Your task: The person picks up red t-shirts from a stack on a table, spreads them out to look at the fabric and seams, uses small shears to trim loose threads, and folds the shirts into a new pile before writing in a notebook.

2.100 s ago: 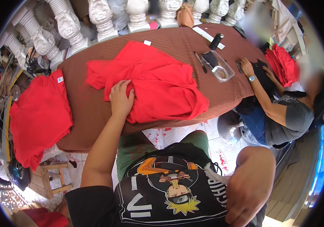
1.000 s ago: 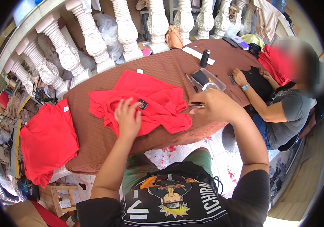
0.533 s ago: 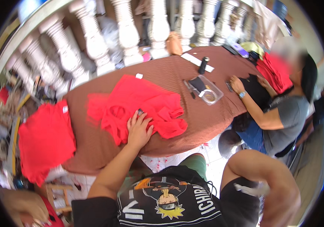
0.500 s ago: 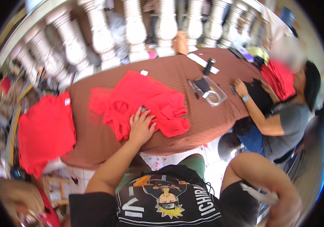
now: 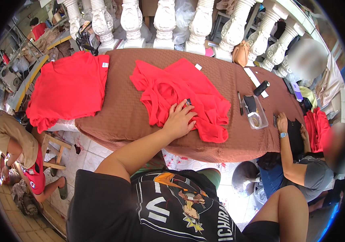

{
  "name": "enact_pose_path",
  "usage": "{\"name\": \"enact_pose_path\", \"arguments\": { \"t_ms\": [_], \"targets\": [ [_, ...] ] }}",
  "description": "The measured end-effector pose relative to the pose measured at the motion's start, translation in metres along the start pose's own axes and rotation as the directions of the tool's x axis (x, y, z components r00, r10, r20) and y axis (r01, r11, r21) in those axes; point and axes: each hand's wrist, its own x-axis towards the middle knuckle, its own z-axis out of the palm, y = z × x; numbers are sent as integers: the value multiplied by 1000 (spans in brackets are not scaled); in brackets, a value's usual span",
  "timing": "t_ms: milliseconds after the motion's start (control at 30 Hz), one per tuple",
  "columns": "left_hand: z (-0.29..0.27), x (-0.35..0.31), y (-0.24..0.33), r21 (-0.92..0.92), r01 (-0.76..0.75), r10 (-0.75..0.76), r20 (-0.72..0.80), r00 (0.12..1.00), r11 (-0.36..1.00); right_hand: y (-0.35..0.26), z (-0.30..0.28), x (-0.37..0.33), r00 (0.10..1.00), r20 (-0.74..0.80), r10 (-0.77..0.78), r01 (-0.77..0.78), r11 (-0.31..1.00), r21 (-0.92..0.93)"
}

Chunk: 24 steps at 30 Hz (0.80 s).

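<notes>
On the brown cloth-covered table, a crumpled red shirt [image 5: 204,97] lies in front of me, its round neck opening showing at the left. My left hand [image 5: 179,120] rests palm down on the shirt's near side, fingers stretched out and slightly apart. Right at its fingertips is a small dark piece [image 5: 188,102], too small to name. My right arm is bent at the lower right, and its hand is out of view.
A stack of red shirts [image 5: 69,88] lies at the table's left end. Rightward are a clear plastic box [image 5: 257,117], a black thread spool [image 5: 262,88] and a white strip [image 5: 253,77]. A co-worker [image 5: 307,173] handles black fabric at the right; another person [image 5: 15,141] sits left. White balusters [image 5: 164,24] stand behind.
The view has swung left, bringing more of the shirt stack and the left-hand person into sight. My left hand stays on the red shirt. My right forearm has left the picture.
</notes>
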Motion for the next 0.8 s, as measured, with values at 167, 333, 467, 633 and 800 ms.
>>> {"name": "enact_pose_path", "arguments": {
  "t_ms": [167, 333, 467, 633, 800],
  "targets": [
    [0, -1, -1, 3, -9, 9, -12, 1000, 1000, 8, 9, -2, 1000, 13, 14, -14, 1000, -12],
    [-1, -2, 0, -7, -9, 8, -14, 1000, 1000, 8, 15, -2, 1000, 17, 20, -20, 999, -27],
    [-1, 0, 0, -10, -26, 26, -19, 999, 1000, 6, 15, -5, 999, 22, 28, -27, 999, -40],
    [-1, -1, 0, 15, -20, 20, -19, 1000, 1000, 8, 16, -8, 999, 17, 39, -38, 998, -46],
    [0, 0, 0, 25, -27, 28, -19, 999, 999, 9, 20, -11, 998, 21, 58, -57, 997, -60]
  ]
}}
